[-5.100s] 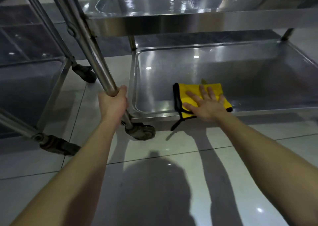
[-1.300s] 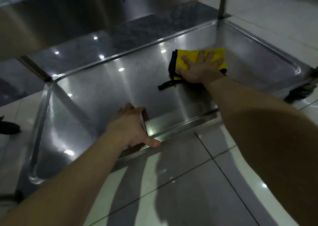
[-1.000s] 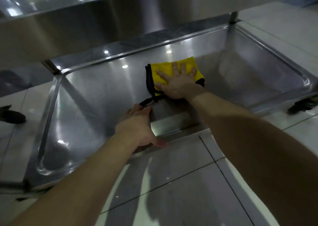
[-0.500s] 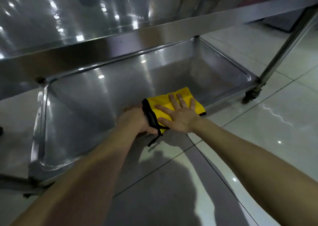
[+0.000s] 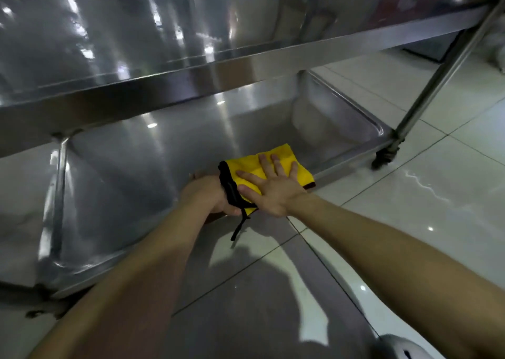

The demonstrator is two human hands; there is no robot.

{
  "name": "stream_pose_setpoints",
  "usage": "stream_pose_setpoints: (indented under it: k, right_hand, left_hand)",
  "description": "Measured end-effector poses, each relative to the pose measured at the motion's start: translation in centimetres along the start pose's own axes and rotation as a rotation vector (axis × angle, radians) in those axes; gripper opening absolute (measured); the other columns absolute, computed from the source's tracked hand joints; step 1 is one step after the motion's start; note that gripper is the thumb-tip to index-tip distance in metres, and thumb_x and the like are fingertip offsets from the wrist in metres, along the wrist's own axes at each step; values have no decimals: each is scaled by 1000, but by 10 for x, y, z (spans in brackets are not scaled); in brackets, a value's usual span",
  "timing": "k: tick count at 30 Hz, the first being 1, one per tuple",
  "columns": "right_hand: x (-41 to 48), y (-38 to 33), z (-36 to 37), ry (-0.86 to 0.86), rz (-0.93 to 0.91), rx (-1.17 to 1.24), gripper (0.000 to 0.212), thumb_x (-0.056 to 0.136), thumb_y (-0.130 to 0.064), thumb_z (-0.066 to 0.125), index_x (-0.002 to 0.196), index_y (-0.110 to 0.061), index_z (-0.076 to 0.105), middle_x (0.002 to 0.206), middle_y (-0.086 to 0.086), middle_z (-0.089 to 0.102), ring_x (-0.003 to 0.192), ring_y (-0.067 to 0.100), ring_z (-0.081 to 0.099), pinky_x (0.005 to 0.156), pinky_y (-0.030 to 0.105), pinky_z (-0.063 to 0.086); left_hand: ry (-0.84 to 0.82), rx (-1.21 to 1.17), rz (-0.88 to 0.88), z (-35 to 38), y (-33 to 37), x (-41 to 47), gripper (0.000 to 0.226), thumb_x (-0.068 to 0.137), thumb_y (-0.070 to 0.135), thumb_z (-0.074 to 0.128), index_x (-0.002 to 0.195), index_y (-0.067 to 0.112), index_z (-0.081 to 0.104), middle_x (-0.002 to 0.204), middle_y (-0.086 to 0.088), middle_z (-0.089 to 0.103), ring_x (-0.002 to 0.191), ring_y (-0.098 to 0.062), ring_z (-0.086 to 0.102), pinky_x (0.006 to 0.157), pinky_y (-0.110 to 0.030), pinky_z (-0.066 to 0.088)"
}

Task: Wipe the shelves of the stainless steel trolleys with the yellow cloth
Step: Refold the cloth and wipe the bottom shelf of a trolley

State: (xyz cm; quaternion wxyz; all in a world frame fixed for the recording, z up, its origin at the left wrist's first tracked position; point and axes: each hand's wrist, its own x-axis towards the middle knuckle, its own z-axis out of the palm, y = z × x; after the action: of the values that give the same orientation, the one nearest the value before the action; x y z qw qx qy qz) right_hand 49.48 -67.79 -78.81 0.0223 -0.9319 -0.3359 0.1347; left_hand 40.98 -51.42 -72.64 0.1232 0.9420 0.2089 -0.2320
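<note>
The folded yellow cloth (image 5: 284, 157), edged in black with a dangling black strap, lies over the front rim of the trolley's bottom shelf (image 5: 131, 167). My right hand (image 5: 270, 188) presses flat on the cloth, fingers spread. My left hand (image 5: 207, 196) grips the shelf's front rim just left of the cloth, touching its black edge. The shelf above (image 5: 136, 44) overhangs the back half of the bottom one.
A trolley leg (image 5: 442, 77) runs down to a caster (image 5: 384, 157) at the right. Glossy white floor tiles (image 5: 437, 194) spread in front and to the right. A white rounded object (image 5: 399, 347) shows at the bottom edge.
The cloth under my right hand slid from the back of the bottom shelf to its front rim. My left hand moved from the trolley leg to that rim and stays there.
</note>
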Motion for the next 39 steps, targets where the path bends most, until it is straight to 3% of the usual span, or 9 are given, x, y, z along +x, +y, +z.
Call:
stream_pose_setpoints:
  k: [4,9,12,15,20,25,27,33,39]
  right_hand:
    - [6,5,10,95,-63,0,66,98,-83,17,161,-64,8,178,8,-12,162,41,-16,117,80,-8]
    - [19,24,18,200,-158,4,66,99,-80,22,162,-58,21,178,13,0,162,44,-6,115,81,-7]
    - [27,52,13,196,-180,13,69,97,-80,24,162,-57,22,179,7,1,164,37,-6,118,77,-9]
    - [31,110,5,208,-159,56,74,94,-83,20,162,-57,21,180,-3,3,165,28,-5,123,71,-9]
    - [39,239,-13,179,-12,71,79,87,-90,10,161,-62,9,179,-11,-3,165,21,-6,127,66,-6]
    - [58,326,-35,75,137,12,79,86,-94,7,159,-66,-3,178,-11,-13,164,22,-13,126,65,-10]
    - [79,327,-39,68,150,2,83,83,-97,4,159,-65,-4,178,-8,-14,164,25,-15,124,67,-15]
    - [197,291,-70,158,142,5,85,87,-94,11,164,-58,5,179,7,-8,163,40,-11,119,77,-12]
    - [278,236,-98,58,-11,-7,84,90,-92,17,164,-56,4,179,5,-11,163,38,-14,118,78,-12]
  left_hand:
    - [31,21,-23,-5,10,-2,119,65,55,99,162,17,41,159,-8,51,145,-31,47,114,-36,46]
    - [75,-18,-82,-12,47,7,104,47,49,107,136,16,65,135,-10,67,124,-28,63,102,-38,55]
    - [83,-13,-111,-20,76,8,120,50,47,107,152,14,51,150,-11,55,141,-30,47,113,-38,46]
    - [110,-84,-132,-29,112,16,150,53,46,107,170,12,21,172,-13,29,158,-31,28,127,-38,33]
    - [104,-33,-65,-33,170,53,151,53,60,104,172,22,19,172,-11,27,157,-34,30,126,-43,36]
    - [65,6,-92,-35,180,77,134,38,67,103,156,29,50,154,-9,52,137,-34,56,106,-35,52]
    - [66,14,-80,-34,173,82,135,37,71,101,155,32,50,149,-7,52,134,-35,56,102,-33,50]
    - [70,20,-59,-26,162,90,138,46,72,99,163,35,36,149,-4,43,141,-34,43,113,-37,42]
    - [59,23,-19,-26,163,89,133,53,66,99,163,28,38,147,-7,46,139,-33,43,116,-41,43]
